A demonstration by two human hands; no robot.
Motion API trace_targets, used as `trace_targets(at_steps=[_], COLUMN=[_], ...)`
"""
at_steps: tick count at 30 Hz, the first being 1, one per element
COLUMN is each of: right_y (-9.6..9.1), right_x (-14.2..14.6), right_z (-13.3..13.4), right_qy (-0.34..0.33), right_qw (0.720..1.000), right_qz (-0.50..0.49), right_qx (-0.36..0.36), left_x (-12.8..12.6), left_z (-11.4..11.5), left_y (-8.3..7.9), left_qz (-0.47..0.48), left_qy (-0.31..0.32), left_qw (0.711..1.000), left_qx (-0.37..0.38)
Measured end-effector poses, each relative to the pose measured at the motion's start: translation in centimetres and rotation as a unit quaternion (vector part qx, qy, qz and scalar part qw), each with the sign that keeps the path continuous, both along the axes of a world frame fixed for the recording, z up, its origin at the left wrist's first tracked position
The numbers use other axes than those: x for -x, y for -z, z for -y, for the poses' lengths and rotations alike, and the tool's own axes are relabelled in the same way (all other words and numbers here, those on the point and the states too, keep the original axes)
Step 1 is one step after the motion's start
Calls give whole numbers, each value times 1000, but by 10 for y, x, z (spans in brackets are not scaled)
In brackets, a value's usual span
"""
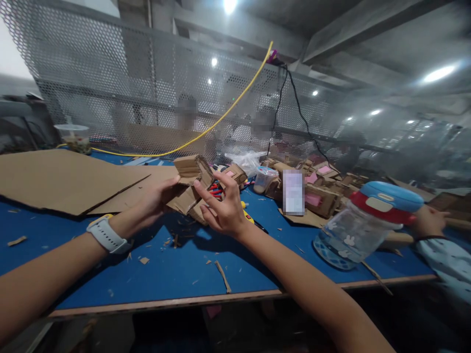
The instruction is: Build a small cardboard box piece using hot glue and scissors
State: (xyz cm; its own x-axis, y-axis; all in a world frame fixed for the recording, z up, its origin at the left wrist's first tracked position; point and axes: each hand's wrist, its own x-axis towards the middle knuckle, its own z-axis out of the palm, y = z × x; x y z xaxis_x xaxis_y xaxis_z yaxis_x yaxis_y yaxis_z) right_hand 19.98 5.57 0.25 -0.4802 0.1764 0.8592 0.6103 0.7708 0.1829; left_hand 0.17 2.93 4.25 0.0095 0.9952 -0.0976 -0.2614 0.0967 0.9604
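Observation:
A small folded cardboard piece [189,196], with flaps standing at angles, is held above the blue table. My left hand [162,196], with a pale watch on its wrist, grips it from the left, fingers partly hidden behind it. On the other side, my right hand [224,208] has its fingers stretched and apart, fingertips at the cardboard's right edge; whether they press on it I cannot tell. Behind the right hand lie red-handled tools [216,190] and a yellow-and-black cutter [252,220], both partly covered. Cardboard scraps [176,240] are scattered below the hands.
Flat cardboard sheets [73,181] lie at left. At right stand a clear bottle with blue lid [353,235], a phone [293,193], a plastic cup [265,180] and piled cardboard pieces [327,196]. Another person's hand [429,223] is beside the bottle. A yellow cable [221,120] hangs across the mesh partition.

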Motion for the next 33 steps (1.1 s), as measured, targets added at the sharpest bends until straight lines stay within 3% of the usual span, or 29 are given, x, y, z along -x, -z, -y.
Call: trace_targets(at_steps=[6, 10, 17, 24, 30, 33], right_y=[0, -1, -3, -2, -4, -5], right_x=[1, -3, -6, -3, -3, -3], right_z=[3, 0, -1, -4, -1, 2], right_qy=[-28, -11, -3, -44, 2, 11], right_qw=[999, 1000, 998, 992, 996, 996], right_qz=[-15, -24, -35, -88, -67, -52], right_qx=[-41, -14, -51, -81, -51, -65], left_x=[0, 2, 3, 2, 3, 4], left_z=[4, 0, -5, 0, -2, -3], left_y=[-4, 2, 10, 7, 9, 11], left_qz=[7, 5, 0, 10, -9, -8], left_qy=[15, 33, 52, 61, 91, 77], left_qw=[1000, 999, 998, 998, 994, 995], left_qx=[7, -26, -41, -34, -59, -62])
